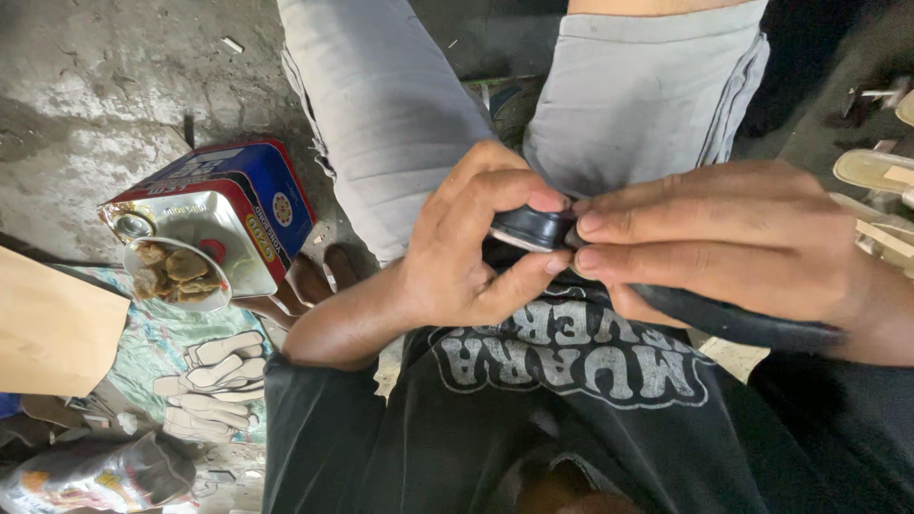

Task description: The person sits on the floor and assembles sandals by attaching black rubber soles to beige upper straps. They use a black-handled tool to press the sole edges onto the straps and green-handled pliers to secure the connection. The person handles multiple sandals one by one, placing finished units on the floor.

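Observation:
Both my hands meet over my lap on a black shoe sole. My left hand pinches its rounded end between thumb and fingers. My right hand presses fingertips on the same end, and the rest of the black sole runs under that palm toward the right. I sit in grey shorts and a black printed shirt.
A blue and red metal tin lies on the concrete floor at left, with a small bowl of brownish lumps on it. A stack of pale sole cut-outs lies below it. Tan soles sit at the right edge. A brown board is at left.

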